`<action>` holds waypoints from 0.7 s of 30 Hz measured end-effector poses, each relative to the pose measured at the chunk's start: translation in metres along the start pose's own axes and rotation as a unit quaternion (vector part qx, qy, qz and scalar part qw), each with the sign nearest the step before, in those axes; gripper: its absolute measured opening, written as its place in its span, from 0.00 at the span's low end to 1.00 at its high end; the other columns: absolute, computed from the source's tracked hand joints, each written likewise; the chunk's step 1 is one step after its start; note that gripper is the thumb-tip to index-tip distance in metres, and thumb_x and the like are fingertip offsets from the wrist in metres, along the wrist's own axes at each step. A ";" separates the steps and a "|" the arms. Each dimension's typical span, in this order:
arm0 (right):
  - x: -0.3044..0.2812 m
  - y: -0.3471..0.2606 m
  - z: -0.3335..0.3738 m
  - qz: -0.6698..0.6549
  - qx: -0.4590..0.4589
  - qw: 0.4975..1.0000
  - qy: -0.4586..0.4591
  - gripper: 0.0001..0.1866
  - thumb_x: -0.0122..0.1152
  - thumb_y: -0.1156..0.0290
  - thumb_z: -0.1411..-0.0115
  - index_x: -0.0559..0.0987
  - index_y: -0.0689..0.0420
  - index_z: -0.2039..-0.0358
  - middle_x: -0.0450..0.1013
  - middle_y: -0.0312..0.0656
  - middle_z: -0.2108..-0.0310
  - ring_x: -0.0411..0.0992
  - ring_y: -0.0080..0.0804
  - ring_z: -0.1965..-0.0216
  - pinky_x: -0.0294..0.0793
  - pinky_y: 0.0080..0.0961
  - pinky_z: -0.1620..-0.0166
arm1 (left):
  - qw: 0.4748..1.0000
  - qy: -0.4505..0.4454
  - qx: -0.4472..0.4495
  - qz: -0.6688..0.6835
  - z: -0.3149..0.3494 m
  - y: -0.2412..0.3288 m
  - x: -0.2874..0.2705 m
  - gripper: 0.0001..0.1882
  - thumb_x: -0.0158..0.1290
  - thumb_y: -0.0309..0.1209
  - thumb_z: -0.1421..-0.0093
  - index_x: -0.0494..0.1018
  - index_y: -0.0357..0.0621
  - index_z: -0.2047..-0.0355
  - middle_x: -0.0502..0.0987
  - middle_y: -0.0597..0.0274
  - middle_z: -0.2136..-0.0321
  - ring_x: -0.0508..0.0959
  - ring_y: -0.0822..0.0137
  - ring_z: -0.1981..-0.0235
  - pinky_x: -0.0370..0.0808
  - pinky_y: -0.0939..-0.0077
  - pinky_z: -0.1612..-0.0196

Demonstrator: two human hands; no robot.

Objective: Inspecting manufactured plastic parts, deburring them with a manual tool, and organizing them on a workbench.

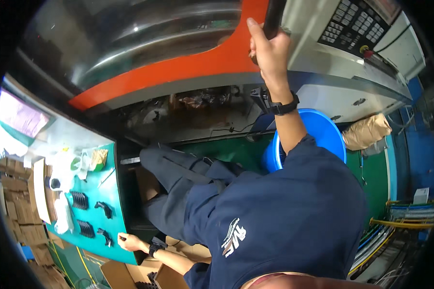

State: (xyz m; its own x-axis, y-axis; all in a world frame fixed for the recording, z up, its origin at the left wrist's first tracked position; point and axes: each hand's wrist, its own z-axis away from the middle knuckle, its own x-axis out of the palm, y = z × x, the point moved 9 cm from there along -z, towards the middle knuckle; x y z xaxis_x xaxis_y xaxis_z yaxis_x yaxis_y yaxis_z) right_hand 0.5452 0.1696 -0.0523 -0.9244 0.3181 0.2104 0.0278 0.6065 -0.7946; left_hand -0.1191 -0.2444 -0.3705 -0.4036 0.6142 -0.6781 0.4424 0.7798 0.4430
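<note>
My right hand [271, 52] is wrapped round a black bar handle [275, 17] on the machine's orange-framed door [178, 67], thumb pointing up along it. At the lower left, my left hand [131, 243] is closed at the edge of a teal-topped table [112, 185]. A small dark spot shows at its fingertips, too small to name. Close to that hand lies a curved black part [104, 237], with a similar black part [103, 209] farther up. Beside them are two ribbed rows of black pieces, an upper row [79, 200] and a lower row [85, 229].
A blue bin [323, 132] stands under my right arm, near a brown paper sack [367, 132]. The machine's control panel [354, 26] is at upper right. Plastic bags [84, 161] lie on the table; an open cardboard box [118, 274] with black parts sits below it. Cartons [21, 207] stack at far left.
</note>
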 end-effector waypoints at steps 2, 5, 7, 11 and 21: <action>-0.029 -0.004 -0.006 0.060 -0.023 0.997 0.049 0.12 0.63 0.66 0.40 0.72 0.58 0.76 0.66 0.31 0.87 0.62 0.14 0.87 0.61 0.15 0.83 | 1.000 0.010 0.015 -0.024 -0.001 0.003 -0.004 0.14 0.52 0.39 0.38 0.80 0.41 0.67 0.81 0.55 0.66 0.78 0.54 0.65 0.73 0.61 0.59; -0.070 -0.007 -0.019 0.158 -0.102 0.975 0.117 0.13 0.62 0.65 0.40 0.72 0.59 0.75 0.67 0.32 0.86 0.64 0.16 0.87 0.62 0.17 0.83 | 1.000 0.015 0.015 -0.015 -0.002 0.004 -0.003 0.15 0.51 0.39 0.37 0.79 0.41 0.67 0.81 0.55 0.67 0.78 0.54 0.65 0.73 0.61 0.60; -0.086 -0.020 -0.017 0.247 -0.161 0.942 0.159 0.14 0.64 0.63 0.42 0.74 0.61 0.73 0.71 0.34 0.84 0.69 0.22 0.83 0.68 0.21 0.78 | 1.000 0.010 0.011 -0.015 -0.004 0.003 -0.004 0.14 0.51 0.39 0.38 0.80 0.41 0.67 0.81 0.56 0.68 0.78 0.54 0.66 0.73 0.60 0.61; -0.077 -0.032 -0.019 0.318 -0.239 0.910 0.117 0.16 0.66 0.61 0.44 0.76 0.62 0.68 0.75 0.37 0.79 0.75 0.25 0.74 0.74 0.25 0.67 | 1.000 -0.006 0.018 -0.012 0.000 0.004 0.002 0.16 0.50 0.42 0.37 0.80 0.44 0.66 0.81 0.54 0.66 0.78 0.52 0.65 0.73 0.58 0.61; -0.022 -0.126 0.054 -0.344 -0.322 0.856 -0.210 0.28 0.37 0.47 0.33 0.73 0.57 0.48 0.72 0.49 0.63 0.66 0.35 0.72 0.67 0.28 0.69 | 0.964 -0.115 0.018 0.238 -0.020 0.132 -0.095 0.15 0.49 0.34 0.34 0.78 0.33 0.59 0.81 0.52 0.63 0.78 0.61 0.61 0.72 0.71 0.53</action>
State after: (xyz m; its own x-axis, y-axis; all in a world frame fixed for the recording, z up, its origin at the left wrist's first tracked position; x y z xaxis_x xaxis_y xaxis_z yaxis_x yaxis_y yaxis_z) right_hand 0.5415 0.0472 0.0125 -0.8576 -0.4848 0.1718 -0.4999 0.8642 -0.0564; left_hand -0.0381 -0.1970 -0.2360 0.0379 0.8552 -0.5169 0.5632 0.4090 0.7180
